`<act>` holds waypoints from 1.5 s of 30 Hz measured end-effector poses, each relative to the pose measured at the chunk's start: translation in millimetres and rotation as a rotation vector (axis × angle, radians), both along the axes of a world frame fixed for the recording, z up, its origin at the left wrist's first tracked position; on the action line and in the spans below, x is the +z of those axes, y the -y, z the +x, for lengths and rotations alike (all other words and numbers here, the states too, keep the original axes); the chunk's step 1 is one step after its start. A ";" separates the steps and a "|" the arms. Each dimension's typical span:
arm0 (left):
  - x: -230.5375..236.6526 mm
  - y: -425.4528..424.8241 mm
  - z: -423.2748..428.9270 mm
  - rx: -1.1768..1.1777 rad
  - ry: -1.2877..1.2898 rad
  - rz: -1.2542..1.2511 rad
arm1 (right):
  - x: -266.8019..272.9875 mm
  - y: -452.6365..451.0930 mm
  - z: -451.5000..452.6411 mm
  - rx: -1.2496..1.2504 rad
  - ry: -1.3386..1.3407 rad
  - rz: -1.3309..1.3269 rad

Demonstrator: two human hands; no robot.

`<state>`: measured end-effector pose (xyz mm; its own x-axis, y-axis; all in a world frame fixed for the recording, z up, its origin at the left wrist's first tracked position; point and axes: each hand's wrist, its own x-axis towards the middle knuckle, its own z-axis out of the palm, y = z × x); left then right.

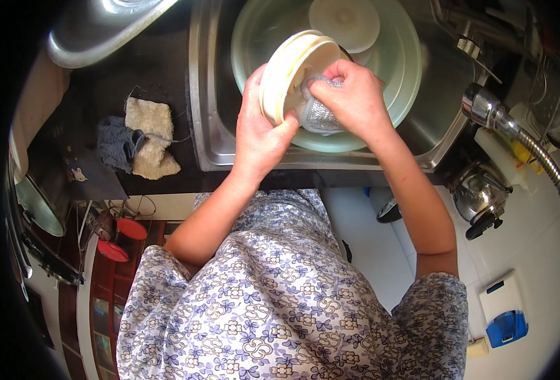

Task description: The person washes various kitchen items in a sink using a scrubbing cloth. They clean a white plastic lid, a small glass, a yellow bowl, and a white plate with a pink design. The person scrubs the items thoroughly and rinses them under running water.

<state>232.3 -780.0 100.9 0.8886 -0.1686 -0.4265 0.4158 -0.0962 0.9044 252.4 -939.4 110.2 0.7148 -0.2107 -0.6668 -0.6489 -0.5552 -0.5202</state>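
My left hand [262,128] grips a round cream-coloured plastic lid [273,90] by its rim, holding it tilted on edge. In my right hand [356,97] is a silvery scouring pad [321,114], which touches the inner side of the lid. Both hands are above a pale green plastic basin [406,90] that stands in a stainless steel sink [208,128]. Inside the basin lies a translucent round lid [345,21]. Another dark-edged thing in the basin is mostly hidden behind my right hand.
Left of the sink, a cream cloth [151,118] and a grey cloth [116,142] lie on the dark counter [166,76]. A metal basin [113,33] stands at the upper left. To the right are a chrome faucet hose [522,128] and a steel kettle [482,194].
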 end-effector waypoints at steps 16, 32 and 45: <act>7.5 -3.5 17.4 -0.096 -0.022 0.161 | -19.8 -25.6 -19.8 0.411 0.508 -0.385; 8.4 9.0 25.4 -0.034 0.036 0.008 | -18.6 -11.0 -8.2 0.425 0.734 -0.388; -3.2 18.1 21.2 0.143 -0.041 -0.205 | -14.0 7.3 0.9 -0.365 -0.096 0.392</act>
